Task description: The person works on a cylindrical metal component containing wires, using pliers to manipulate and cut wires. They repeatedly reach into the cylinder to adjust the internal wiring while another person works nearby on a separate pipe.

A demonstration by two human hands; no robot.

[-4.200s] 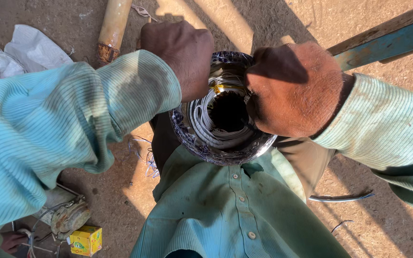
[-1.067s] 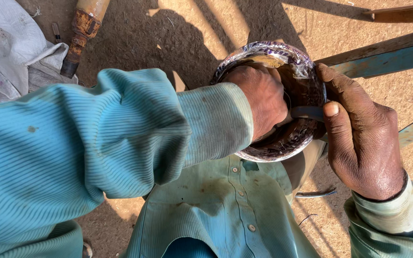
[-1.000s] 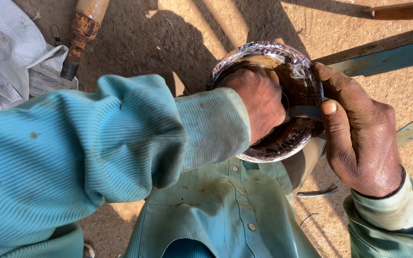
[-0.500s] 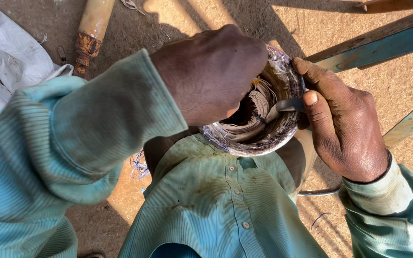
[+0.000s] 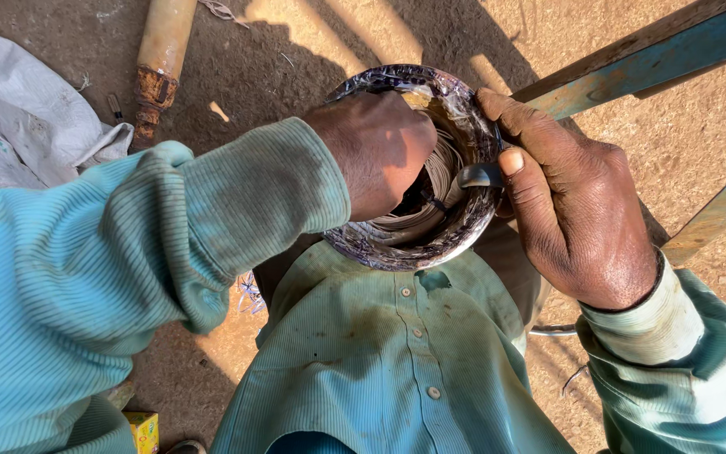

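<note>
Left hand (image 5: 380,151) is curled as a fist down in the mouth of the round wire coil (image 5: 447,227), fingers hidden, so can't tell what it grips, prob. wire. Right hand (image 5: 577,210) clamps the coil's right rim, thumb pressing a grey metal bit (image 5: 479,176) to it. Coil sits above the lap, w/ a rusty pipe (image 5: 160,59) and white sack (image 5: 27,118) on the dirt at top left.

1 small yellow carton (image 5: 143,430) — bottom left, on the ground.
</note>
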